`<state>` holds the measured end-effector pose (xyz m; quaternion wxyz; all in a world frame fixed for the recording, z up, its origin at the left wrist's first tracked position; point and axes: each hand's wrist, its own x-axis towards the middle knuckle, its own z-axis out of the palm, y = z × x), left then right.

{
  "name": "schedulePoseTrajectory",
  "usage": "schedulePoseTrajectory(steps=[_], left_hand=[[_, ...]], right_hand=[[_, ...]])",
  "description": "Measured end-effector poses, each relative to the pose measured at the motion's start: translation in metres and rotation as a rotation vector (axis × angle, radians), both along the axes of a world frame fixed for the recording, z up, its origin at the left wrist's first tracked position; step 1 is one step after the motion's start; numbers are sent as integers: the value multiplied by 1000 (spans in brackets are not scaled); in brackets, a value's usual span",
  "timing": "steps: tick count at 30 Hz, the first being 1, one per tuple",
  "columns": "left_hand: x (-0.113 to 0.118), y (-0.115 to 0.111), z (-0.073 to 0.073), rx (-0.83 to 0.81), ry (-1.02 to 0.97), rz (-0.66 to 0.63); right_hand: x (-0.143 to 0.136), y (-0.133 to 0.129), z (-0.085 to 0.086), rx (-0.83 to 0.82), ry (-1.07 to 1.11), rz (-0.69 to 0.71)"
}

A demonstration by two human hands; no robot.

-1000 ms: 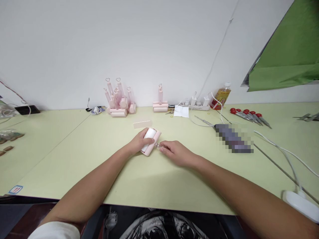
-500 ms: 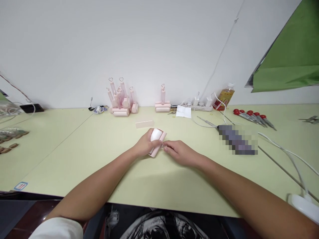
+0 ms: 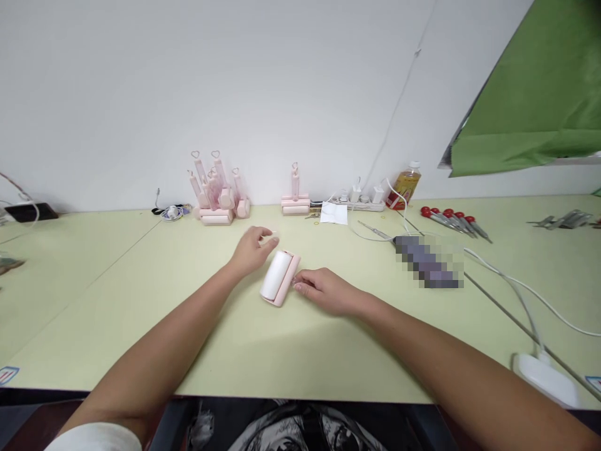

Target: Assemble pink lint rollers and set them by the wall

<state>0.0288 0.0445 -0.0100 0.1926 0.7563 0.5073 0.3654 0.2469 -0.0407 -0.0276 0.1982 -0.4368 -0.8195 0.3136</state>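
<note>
A pink lint roller with a white roll point(image 3: 277, 275) is in front of me at the middle of the table, tilted. My right hand point(image 3: 323, 289) is closed round its handle at the right side, most of the handle hidden by the fingers. Beyond the roller's upper left, my left hand point(image 3: 256, 249) has its thumb and fingers around a clear, pale piece, mostly hidden by the hand. The left hand no longer touches the roller.
Pink rollers point(image 3: 216, 216) cluster by the wall, and another point(image 3: 295, 205) stands right of them. A power strip point(image 3: 364, 204), white paper point(image 3: 333, 213), bottle point(image 3: 404, 186), red-tipped tools point(image 3: 453, 219), a blurred dark object point(image 3: 427, 262) and a white adapter point(image 3: 547, 379) lie rightward.
My left hand has let go of the roller and moved up and left to the clear piece. The roller, still in my right hand, has shifted slightly left and down. The view has turned right.
</note>
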Motion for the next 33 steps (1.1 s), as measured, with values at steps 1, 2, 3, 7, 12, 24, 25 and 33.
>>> schedulePoseTrajectory(steps=[1,2,3,7,12,24,25,33], left_hand=[[-4,12,0,76,114,78],[-8,23,0,125,215,129],[-11,34,0,141,307,143],[-18,66,-5,42,518,60],[-14,71,-11,-95,510,11],[-6,-15,18,-577,-229,-198],[-5,-19,17,-571,-236,-198],[-13,-18,9,-529,-259,-118]], right_hand=[[0,1,0,-2,1,-2],[0,1,-1,-6,3,-7],[-1,2,-2,-12,6,-12],[-1,3,-4,-29,18,-26],[-3,3,-6,-12,15,-61],[-8,3,-2,45,-26,-176],[-9,3,-3,49,-35,-169],[-8,1,-3,66,-74,-195]])
